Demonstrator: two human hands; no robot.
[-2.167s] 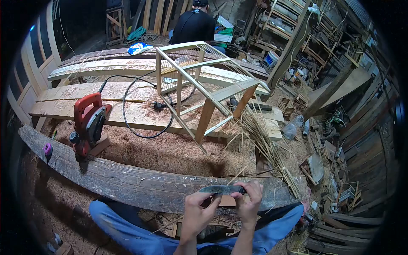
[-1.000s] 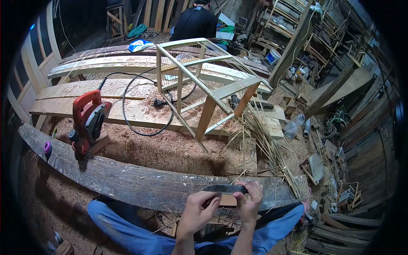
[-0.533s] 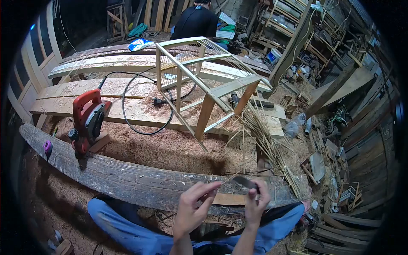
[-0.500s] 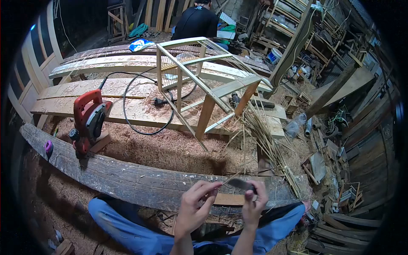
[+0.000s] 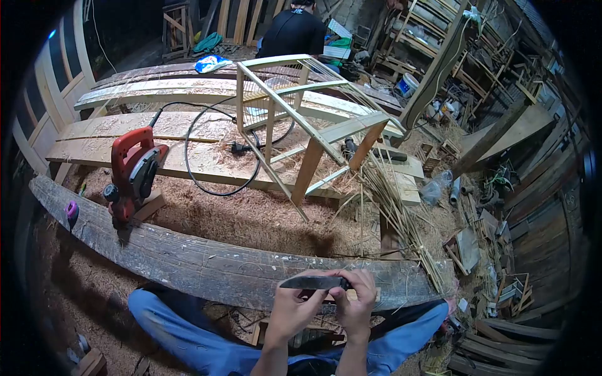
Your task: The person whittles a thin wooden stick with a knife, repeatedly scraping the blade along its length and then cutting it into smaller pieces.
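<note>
My right hand (image 5: 355, 299) grips a knife (image 5: 308, 283) by its dark handle, and the broad blade points left across the front of my left hand (image 5: 293, 312). The fingers of my left hand are closed, close against the blade. Half a second ago a thin bamboo strip showed between those fingers; the blade and hands now hide it. Both hands are over the near edge of a worn wooden plank (image 5: 213, 271), above my lap. On the plank's right end lies a bundle of thin bamboo strips (image 5: 401, 216).
A red electric planer (image 5: 133, 169) with a black cord (image 5: 191, 172) rests at the left, near a purple-ringed object (image 5: 72, 212). A slatted wooden frame (image 5: 301, 125) stands on boards (image 5: 94, 135) ahead. Shavings (image 5: 232, 219) cover the floor. Another person (image 5: 291, 34) sits at the back.
My right hand has moved left toward my left hand, and the knife blade now lies across the left fingers. The thin strip has gone out of sight.
</note>
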